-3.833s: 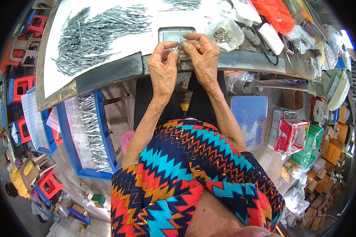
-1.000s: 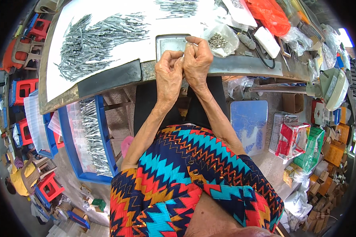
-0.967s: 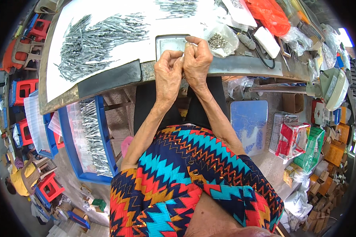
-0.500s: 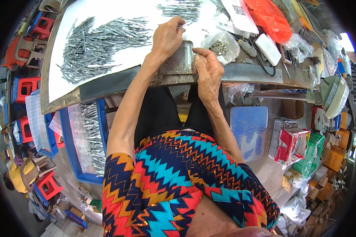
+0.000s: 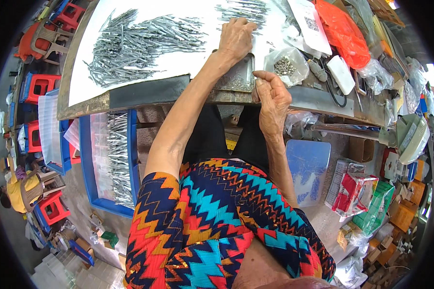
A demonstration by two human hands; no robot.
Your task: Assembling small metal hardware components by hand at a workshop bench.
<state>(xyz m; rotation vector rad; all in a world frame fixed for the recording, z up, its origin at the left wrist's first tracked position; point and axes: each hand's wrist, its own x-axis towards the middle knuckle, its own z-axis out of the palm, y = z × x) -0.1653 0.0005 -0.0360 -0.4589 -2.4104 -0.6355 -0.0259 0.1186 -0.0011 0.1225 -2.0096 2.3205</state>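
Left hand (image 5: 237, 39) at far side of tabletop (image 5: 89, 107), fingers bent down over near edge of the smaller pile of grey strips (image 5: 243, 10); fingertips partly hidden, cannot tell if a strip is gripped. Right hand (image 5: 275, 94) just beside right edge of the shallow metal tray (image 5: 241, 78), index bent over, thumb near it, other fingers curled; gap narrow, cannot tell if anything is pinched. Tray sits at near edge of tabletop, small bits on it, partly covered by left forearm.

Larger heap of grey strips (image 5: 144, 45) lies on white sheet (image 5: 79, 89), left of the left hand. Smaller pile is beyond the tray. Open clear plastic bag (image 5: 300, 72) with small metal parts (image 5: 284, 66) right of tray, near right hand. Further right: white block (image 5: 340, 75), black cable (image 5: 340, 103), orange-red plastic bag (image 5: 342, 33). Below tabletop, left: blue bin (image 5: 88, 168) with more strips (image 5: 119, 164).
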